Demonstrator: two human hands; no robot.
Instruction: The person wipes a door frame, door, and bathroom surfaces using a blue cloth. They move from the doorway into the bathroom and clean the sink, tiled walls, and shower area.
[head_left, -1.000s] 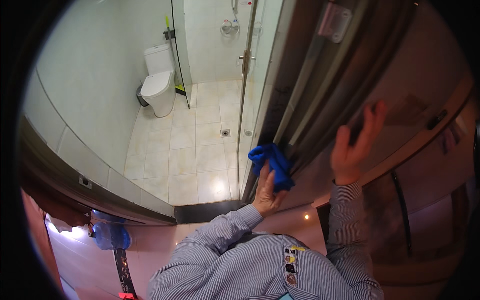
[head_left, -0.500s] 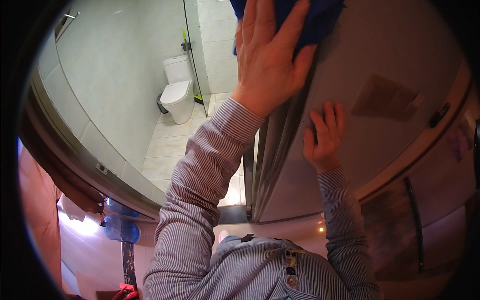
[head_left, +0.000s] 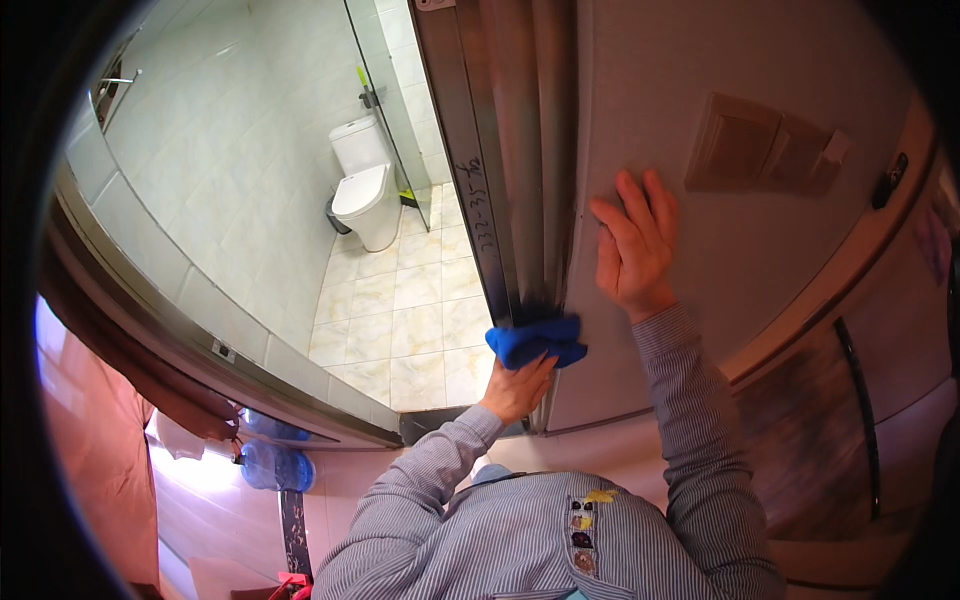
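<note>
Wearing a striped shirt at the bottom of the view. Gripping a bunched blue cloth in the left hand, with fingers closed over the fabric and back of the hand toward the camera. Holding the cloth against the lower stretch of the dark metal door frame, across most of its width. Holding the right hand up before the grey wall, just beside the frame's right-hand edge, with fingers extended and loosely parted, palm toward the wall and no hold on anything. Cannot tell how fully in contact with the surface. Farther right on the wall, past the fingertips, tan switch plates.

At lower left, outside the doorway and well apart from the cloth, a see-through blue bottle. Cannot tell its contents, nor whether upright or lying. Below and left of the cloth, the dark edge of the threshold. Left of the frame, an open doorway with pale tiled floor back to a white toilet, lid down. Beside it, partly hidden, a dark bin; contents impossible to make out. Just right of the toilet, the thin upright edge of a glass panel.
</note>
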